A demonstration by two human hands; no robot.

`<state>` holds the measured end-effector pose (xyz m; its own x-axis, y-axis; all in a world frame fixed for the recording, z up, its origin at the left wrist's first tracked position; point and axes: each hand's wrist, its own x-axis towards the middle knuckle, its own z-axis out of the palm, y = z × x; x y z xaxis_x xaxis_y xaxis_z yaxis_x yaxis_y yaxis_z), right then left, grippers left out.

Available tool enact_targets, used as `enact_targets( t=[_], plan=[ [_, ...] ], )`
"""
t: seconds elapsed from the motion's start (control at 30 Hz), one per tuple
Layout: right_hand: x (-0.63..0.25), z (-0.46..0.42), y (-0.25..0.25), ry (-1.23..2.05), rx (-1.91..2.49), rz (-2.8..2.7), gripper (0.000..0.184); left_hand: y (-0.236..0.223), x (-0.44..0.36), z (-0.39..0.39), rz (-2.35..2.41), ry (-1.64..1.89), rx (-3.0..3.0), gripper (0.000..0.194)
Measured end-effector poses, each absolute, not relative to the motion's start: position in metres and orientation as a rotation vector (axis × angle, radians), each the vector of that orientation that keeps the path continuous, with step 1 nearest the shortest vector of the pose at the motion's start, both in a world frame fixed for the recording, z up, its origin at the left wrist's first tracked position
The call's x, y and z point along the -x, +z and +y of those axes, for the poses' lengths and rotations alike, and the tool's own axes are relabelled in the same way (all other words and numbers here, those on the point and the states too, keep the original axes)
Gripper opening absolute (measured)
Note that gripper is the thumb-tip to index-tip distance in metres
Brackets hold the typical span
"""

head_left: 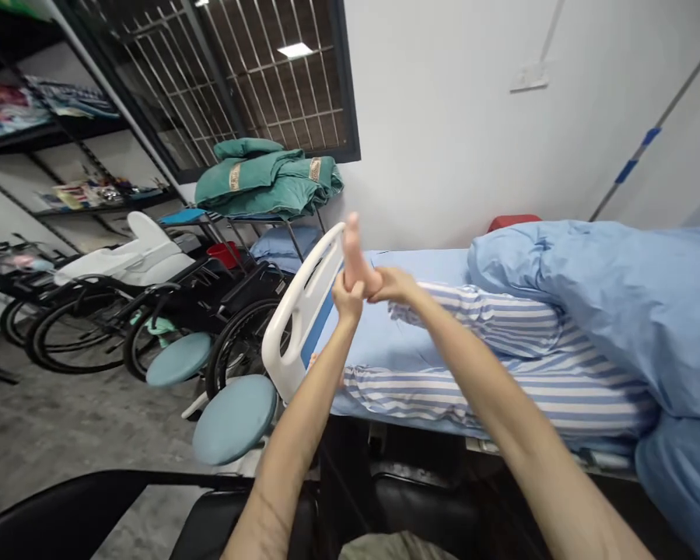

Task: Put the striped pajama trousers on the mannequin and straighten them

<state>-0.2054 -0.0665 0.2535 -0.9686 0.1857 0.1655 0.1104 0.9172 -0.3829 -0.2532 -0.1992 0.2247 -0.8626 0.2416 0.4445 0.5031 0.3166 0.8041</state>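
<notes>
A bare foot [355, 250] is raised above the bed, toes pointing up. My left hand [348, 299] is closed around the foot's lower part on the side toward the footboard. My right hand [394, 285] grips the same foot around the heel and ankle; its fingertips are partly hidden. The leg wears blue-and-white striped trousers [490, 317] and is bent slightly on the bed. The other striped leg [432, 391] lies flat nearer to me, its foot mostly hidden behind my left forearm. Whether the body is a person or a manikin, I cannot tell.
A white footboard [280, 330] stands left of the foot. A blue quilt [607, 311] covers the bed's right part. Two round stools [236, 420] and several wheelchairs [250, 334] stand at left. Green folded bedding [274, 183] lies on a rack by the window.
</notes>
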Motion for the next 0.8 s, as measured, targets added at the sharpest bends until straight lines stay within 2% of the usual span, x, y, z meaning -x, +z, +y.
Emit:
enact_targets(
  t=[0.07, 0.17, 0.3, 0.37, 0.43, 0.5, 0.53, 0.6, 0.7, 0.8],
  plan=[
    [0.188, -0.042, 0.300, 0.679, 0.126, -2.708, 0.052, 0.275, 0.247, -0.168, -2.037, -1.693, 0.753, 0.045],
    [0.147, -0.008, 0.359, 0.837, 0.165, -2.469, 0.047, 0.345, 0.218, -0.118, -1.892, -1.750, 0.791, 0.046],
    [0.090, 0.035, 0.408, 0.859, 0.298, -2.220, 0.047, 0.417, 0.160, -0.064, -1.760, -1.724, 0.988, 0.059],
    [0.070, 0.053, 0.421, 0.845, 0.329, -2.155, 0.044, 0.440, 0.134, -0.048, -1.730, -1.698, 1.027, 0.072],
    [0.059, 0.065, 0.429, 0.843, 0.333, -2.122, 0.043, 0.453, 0.119, -0.040, -1.707, -1.669, 1.074, 0.094],
    [0.059, 0.064, 0.430, 0.856, 0.345, -2.102, 0.043, 0.455, 0.119, -0.041, -1.715, -1.649, 1.093, 0.101],
    [0.064, 0.059, 0.428, 0.865, 0.361, -2.103, 0.044, 0.452, 0.124, -0.044, -1.734, -1.648, 1.083, 0.098],
    [0.081, 0.042, 0.419, 0.880, 0.381, -2.130, 0.046, 0.436, 0.146, -0.056, -1.778, -1.660, 1.051, 0.078],
    [0.124, 0.011, 0.389, 0.911, 0.326, -2.247, 0.047, 0.390, 0.197, -0.088, -1.837, -1.656, 1.055, 0.059],
    [0.176, -0.017, 0.338, 0.897, 0.200, -2.453, 0.048, 0.333, 0.250, -0.134, -2.130, -1.481, 0.874, 0.063]
  ],
)
